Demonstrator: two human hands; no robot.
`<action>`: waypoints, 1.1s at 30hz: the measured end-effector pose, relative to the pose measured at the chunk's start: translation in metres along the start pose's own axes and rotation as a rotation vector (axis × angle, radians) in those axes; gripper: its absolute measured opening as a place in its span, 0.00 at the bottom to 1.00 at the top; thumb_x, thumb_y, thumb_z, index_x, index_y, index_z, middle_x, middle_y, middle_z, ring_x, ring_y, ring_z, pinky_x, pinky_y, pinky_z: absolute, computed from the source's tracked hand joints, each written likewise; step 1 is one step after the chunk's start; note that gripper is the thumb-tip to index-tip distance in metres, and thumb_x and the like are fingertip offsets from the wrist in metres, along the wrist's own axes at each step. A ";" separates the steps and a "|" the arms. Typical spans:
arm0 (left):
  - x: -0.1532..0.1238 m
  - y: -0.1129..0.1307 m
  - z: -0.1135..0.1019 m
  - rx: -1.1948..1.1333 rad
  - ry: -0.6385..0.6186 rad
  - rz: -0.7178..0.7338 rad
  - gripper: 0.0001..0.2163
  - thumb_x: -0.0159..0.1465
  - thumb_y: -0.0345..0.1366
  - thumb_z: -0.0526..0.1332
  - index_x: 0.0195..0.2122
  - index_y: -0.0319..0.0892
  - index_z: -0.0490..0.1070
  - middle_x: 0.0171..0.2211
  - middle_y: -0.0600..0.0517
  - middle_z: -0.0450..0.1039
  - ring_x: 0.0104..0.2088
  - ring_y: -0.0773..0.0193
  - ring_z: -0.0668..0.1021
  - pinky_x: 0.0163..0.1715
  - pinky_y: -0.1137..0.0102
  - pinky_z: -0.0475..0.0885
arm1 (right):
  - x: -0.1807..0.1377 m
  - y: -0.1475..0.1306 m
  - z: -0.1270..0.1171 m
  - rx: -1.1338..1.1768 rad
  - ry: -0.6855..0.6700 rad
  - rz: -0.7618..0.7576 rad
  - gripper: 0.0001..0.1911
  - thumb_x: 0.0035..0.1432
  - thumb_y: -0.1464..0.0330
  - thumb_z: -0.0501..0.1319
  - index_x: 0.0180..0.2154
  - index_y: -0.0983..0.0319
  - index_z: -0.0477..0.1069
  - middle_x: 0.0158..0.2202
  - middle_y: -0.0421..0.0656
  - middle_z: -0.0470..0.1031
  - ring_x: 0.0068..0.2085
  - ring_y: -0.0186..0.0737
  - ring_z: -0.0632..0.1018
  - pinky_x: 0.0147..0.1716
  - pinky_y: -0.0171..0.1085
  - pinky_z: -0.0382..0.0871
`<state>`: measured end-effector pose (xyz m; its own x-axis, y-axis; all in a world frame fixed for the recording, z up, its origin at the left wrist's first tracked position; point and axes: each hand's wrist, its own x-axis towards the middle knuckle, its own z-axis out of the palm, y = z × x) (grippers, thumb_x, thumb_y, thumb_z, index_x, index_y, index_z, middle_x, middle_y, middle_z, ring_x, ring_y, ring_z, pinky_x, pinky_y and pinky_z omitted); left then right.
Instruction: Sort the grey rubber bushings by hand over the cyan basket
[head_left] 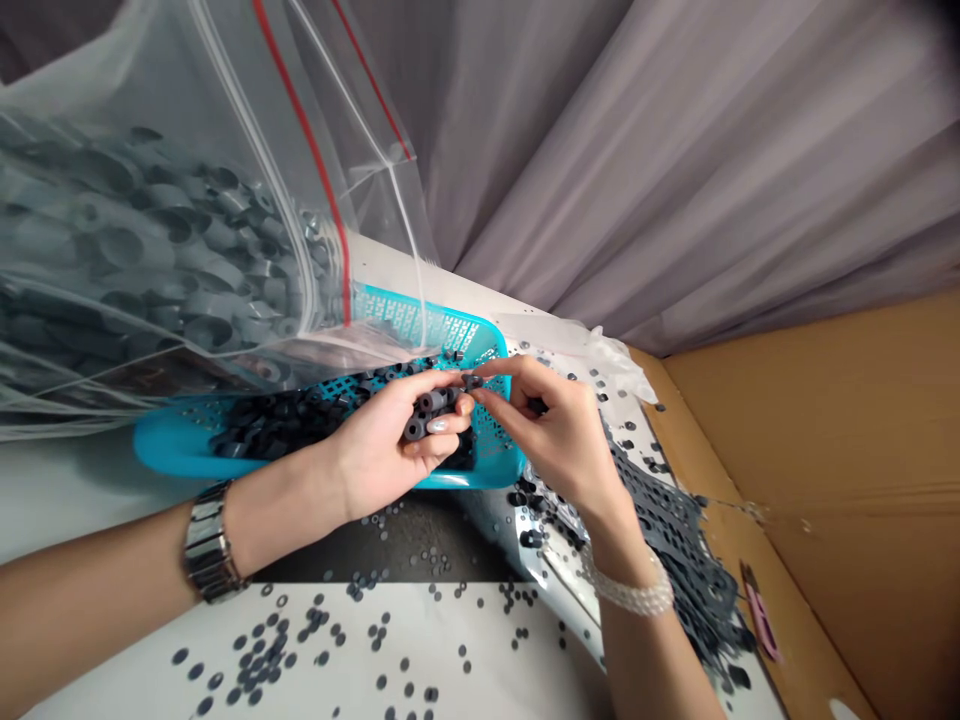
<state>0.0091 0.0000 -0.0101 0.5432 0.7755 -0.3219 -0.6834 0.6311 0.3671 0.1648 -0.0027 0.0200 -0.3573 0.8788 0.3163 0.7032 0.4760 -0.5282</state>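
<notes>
Clear zip bag (pixel 328 190) of grey tubular pcs (pixel 124 245) nearest us, partly hiding blue basket (pixel 169 440). In front of basket: loose dark discs (pixel 262 655). Over basket, our L hand (pixel 397 430) curls round dark cyl. pcs (pixel 433 402), prob. so none roll off; our R hand (pixel 555 420), near basket's right end, pinches small dark pc (pixel 472 381) beside L thumb, prob. above basket to catch drops. Right of basket: perforated dark sheets (pixel 667 510).
</notes>
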 end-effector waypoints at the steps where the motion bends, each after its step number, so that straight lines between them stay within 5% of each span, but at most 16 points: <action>1: 0.000 0.000 0.000 -0.005 0.003 0.006 0.11 0.64 0.27 0.48 0.25 0.35 0.65 0.20 0.54 0.60 0.14 0.79 0.59 0.07 0.83 0.49 | 0.000 0.000 -0.001 -0.019 0.006 -0.004 0.07 0.58 0.69 0.58 0.39 0.59 0.71 0.18 0.33 0.49 0.20 0.29 0.56 0.21 0.33 0.54; 7: 0.000 0.000 -0.002 -0.065 0.034 0.039 0.13 0.63 0.29 0.52 0.46 0.27 0.66 0.22 0.51 0.64 0.17 0.75 0.66 0.10 0.82 0.57 | 0.002 0.027 -0.016 -0.380 0.146 0.202 0.10 0.57 0.64 0.57 0.38 0.61 0.73 0.16 0.34 0.57 0.19 0.31 0.59 0.21 0.35 0.53; 12: 0.002 -0.001 -0.006 -0.116 0.101 0.022 0.16 0.63 0.31 0.52 0.50 0.26 0.65 0.34 0.36 0.73 0.32 0.61 0.77 0.21 0.76 0.72 | 0.001 0.057 -0.019 -0.514 -0.001 0.372 0.12 0.53 0.66 0.58 0.38 0.63 0.75 0.19 0.40 0.66 0.21 0.34 0.64 0.23 0.36 0.53; 15: 0.003 -0.001 -0.004 -0.174 0.150 0.019 0.17 0.63 0.32 0.52 0.51 0.26 0.63 0.43 0.31 0.72 0.43 0.51 0.77 0.32 0.69 0.77 | 0.002 0.044 -0.015 -0.440 0.024 0.325 0.13 0.56 0.66 0.57 0.40 0.63 0.74 0.19 0.38 0.64 0.21 0.33 0.62 0.23 0.36 0.54; 19: 0.005 0.000 -0.002 -0.235 0.175 0.075 0.18 0.63 0.30 0.51 0.53 0.29 0.61 0.45 0.35 0.72 0.45 0.52 0.76 0.42 0.61 0.75 | 0.001 0.007 -0.013 -0.177 -0.024 0.196 0.12 0.59 0.64 0.55 0.39 0.61 0.74 0.17 0.33 0.54 0.19 0.30 0.58 0.21 0.34 0.52; 24: 0.004 0.002 -0.001 -0.145 0.178 0.061 0.15 0.64 0.32 0.49 0.49 0.33 0.67 0.40 0.39 0.76 0.39 0.55 0.79 0.37 0.63 0.76 | -0.003 -0.012 -0.008 -0.035 -0.211 0.107 0.10 0.58 0.67 0.58 0.41 0.58 0.73 0.18 0.32 0.50 0.20 0.29 0.56 0.21 0.32 0.51; 33: 0.005 0.000 -0.005 -0.131 0.142 0.086 0.11 0.64 0.32 0.50 0.38 0.34 0.70 0.30 0.45 0.76 0.32 0.61 0.78 0.34 0.66 0.74 | -0.002 -0.011 0.000 -0.128 -0.203 0.035 0.12 0.57 0.70 0.59 0.44 0.57 0.71 0.18 0.32 0.57 0.20 0.28 0.59 0.23 0.32 0.54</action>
<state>0.0092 0.0037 -0.0156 0.4127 0.8096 -0.4174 -0.7866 0.5478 0.2850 0.1580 -0.0098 0.0249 -0.4385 0.8897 0.1274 0.7851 0.4481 -0.4276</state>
